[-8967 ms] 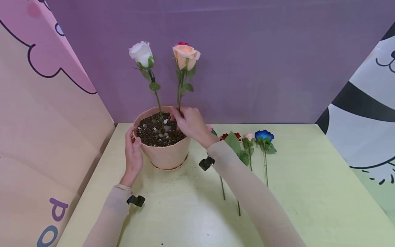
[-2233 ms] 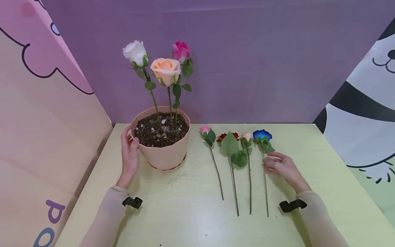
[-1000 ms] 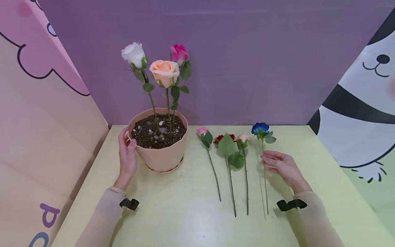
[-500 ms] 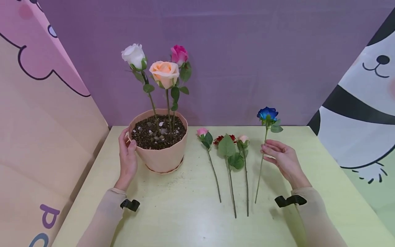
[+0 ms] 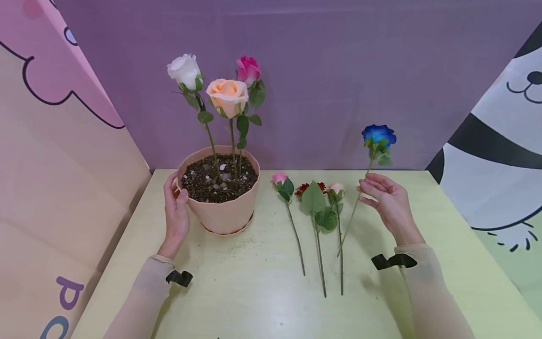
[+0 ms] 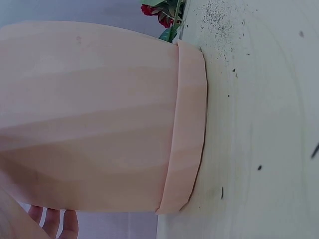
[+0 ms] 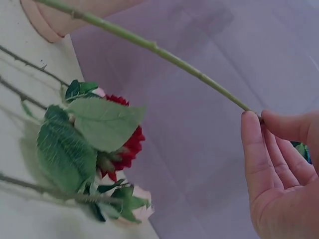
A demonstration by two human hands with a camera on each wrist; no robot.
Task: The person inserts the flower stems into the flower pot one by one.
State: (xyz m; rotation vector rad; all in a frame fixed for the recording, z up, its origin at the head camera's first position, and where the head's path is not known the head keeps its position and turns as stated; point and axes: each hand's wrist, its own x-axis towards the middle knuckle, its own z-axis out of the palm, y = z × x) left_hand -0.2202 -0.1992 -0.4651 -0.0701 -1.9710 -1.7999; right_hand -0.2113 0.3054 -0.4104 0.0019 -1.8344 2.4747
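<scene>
One blue rose (image 5: pixel 378 135) | stem pinched by right hand (image 5: pixel 391 202) | left hand (image 5: pixel 176 217) holds flowerpot (image 5: pixel 224 217)

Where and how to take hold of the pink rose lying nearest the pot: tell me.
Pinch the pink rose by its upper stem, just below the leaves, coming from above. It lies along the table, the stem is thin and bare there, and it lies apart from the red flower's stem, so fingertips should fit either side.

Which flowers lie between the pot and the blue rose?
Head view: from pot to blue rose, a pink rose, a red flower, a pale rose, lying on the table.
</scene>
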